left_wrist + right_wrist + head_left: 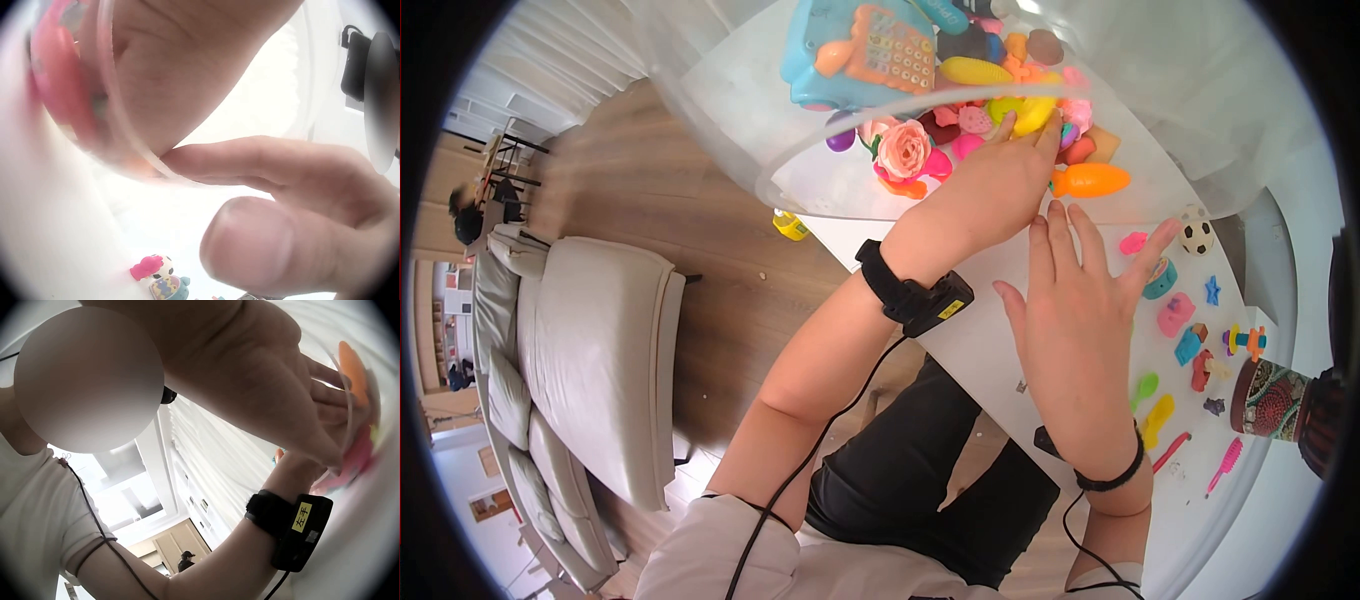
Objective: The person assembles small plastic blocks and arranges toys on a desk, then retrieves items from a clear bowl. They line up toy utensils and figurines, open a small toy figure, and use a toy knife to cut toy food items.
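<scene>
Here, a yellow toy [1035,116], slanted toward one o'clock, is met by the left hand's [985,190] fingers, pinch indiscernible; the farther right hand [1080,310] is spread toward six.

Carrot [1093,181] orange, football [1197,232] blk & wht

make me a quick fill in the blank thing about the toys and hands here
The person's ____ hand reaches into the clear container. Inside that container, the toy carrot has an ____ body. Outside it, one small blue toy is shaped like a ____. The colour of the toy spoon is ____.

Missing words: left; orange; star; green.
</scene>
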The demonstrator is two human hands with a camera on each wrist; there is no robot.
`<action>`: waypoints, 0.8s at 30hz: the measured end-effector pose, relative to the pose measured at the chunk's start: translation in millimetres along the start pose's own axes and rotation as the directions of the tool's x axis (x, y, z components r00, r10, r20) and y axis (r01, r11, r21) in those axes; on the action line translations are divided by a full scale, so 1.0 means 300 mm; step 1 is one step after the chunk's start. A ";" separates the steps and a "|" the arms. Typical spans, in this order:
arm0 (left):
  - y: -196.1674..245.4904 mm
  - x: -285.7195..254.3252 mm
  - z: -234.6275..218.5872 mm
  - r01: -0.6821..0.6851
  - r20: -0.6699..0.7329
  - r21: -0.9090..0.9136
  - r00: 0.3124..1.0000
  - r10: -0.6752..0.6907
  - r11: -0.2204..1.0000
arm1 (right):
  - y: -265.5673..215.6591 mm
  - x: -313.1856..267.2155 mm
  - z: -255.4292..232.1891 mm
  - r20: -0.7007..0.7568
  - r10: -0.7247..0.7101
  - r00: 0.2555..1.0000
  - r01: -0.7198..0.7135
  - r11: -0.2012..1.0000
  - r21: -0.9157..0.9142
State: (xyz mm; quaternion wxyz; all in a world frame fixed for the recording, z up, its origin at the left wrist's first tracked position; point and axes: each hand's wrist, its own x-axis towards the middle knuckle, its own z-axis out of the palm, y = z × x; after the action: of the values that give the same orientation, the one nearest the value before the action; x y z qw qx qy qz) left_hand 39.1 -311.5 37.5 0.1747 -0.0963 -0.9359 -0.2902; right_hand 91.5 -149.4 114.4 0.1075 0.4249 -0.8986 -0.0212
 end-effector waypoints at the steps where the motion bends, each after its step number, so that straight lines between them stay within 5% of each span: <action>1: 0.000 0.000 0.000 0.000 -0.006 -0.022 1.000 0.000 1.000 | -0.003 -0.001 0.001 0.000 -0.003 1.000 0.003 1.000 -0.005; 8: 0.014 0.004 -0.023 0.151 0.123 -0.102 0.983 -0.138 0.983 | -0.002 0.002 0.000 0.007 -0.018 1.000 0.018 1.000 -0.020; 12: 0.029 0.003 -0.013 0.138 0.117 -0.130 0.986 -0.123 0.982 | -0.006 0.001 0.013 0.022 -0.004 1.000 0.005 0.999 -0.044; 14: 0.017 0.002 0.035 -0.009 -0.125 0.082 0.992 0.019 0.997 | -0.005 0.000 0.020 0.029 0.023 0.999 -0.022 1.000 -0.020; 18: 0.027 0.004 0.054 0.032 -0.088 0.142 0.996 -0.020 0.989 | 0.010 -0.009 0.025 0.018 0.033 0.999 -0.033 0.999 -0.007; 21: 0.017 -0.005 0.038 -0.071 -0.089 0.118 0.993 0.082 0.990 | 0.017 -0.011 0.017 0.018 0.031 0.999 -0.031 0.999 0.006; 24: 0.012 0.004 0.003 0.015 0.002 0.047 1.000 -0.015 0.999 | 0.026 -0.005 0.006 -0.012 0.013 1.000 -0.013 1.000 0.022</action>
State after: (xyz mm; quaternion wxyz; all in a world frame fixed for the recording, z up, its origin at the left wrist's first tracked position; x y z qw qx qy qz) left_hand 38.9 -308.1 39.2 0.1736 -0.0855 -0.9434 -0.2692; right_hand 86.1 -143.3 113.3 0.1084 0.4203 -0.9008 -0.0079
